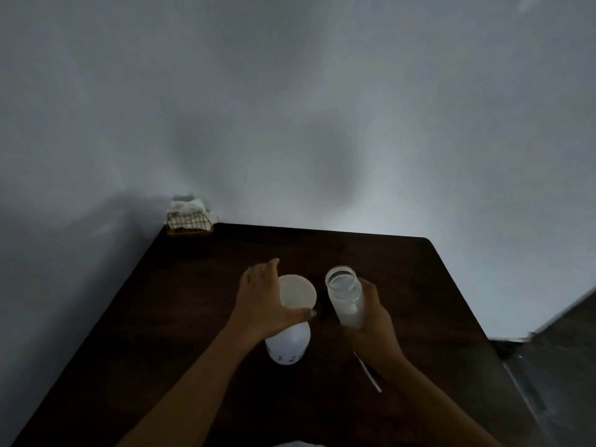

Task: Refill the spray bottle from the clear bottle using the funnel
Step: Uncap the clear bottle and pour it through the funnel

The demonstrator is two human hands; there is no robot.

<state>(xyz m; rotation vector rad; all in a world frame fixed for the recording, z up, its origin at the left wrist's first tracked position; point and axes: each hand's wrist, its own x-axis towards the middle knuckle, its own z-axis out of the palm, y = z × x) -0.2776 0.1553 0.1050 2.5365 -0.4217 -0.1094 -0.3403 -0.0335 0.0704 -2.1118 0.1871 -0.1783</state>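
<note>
Now, left hand point(262, 300): clasps pale round funnel point(299, 291) atop white spray bottle point(289, 347).
Right hand point(375, 317): wraps uncapped clear bottle point(345, 296); tip slowly toward funnel.

A dark brown wooden table point(200, 301) with a rounded far right corner is seen across the lower half of the view. A small gold wire basket point(190, 225) is set on its far left corner, at about 11 o'clock. A crumpled white cloth point(188, 206) is heaped in the basket, above its rim. A plain pale grey wall point(290, 108) is seen behind. A blurred dark grey surface point(554, 343) is glimpsed at 4 o'clock
</note>
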